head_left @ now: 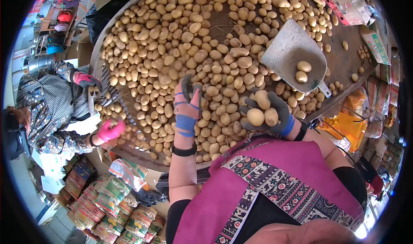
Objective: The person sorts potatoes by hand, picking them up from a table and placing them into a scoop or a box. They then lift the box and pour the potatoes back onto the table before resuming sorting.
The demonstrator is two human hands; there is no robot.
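My left hand [187,108], in a pink and blue glove with dark fingertips, reaches over the heap of potatoes [159,41]. Its fingers are apart, and I see nothing held in them. On the right, my right hand [275,115] wears a dark glove with a blue cuff. Its fingers curl around three potatoes [255,117] just above the heap, close to my apron. Beyond that hand lies a worn metal scoop [289,50] with two potatoes [302,71] in it, its handle toward the table's right edge.
Across the left edge of the table [95,54], a co-worker in pink gloves [111,131] handles potatoes over a slatted part. Packed bags [103,196] are stacked at lower left. Cardboard boxes [376,43] stand at upper right, with an orange bag [350,127] below them.
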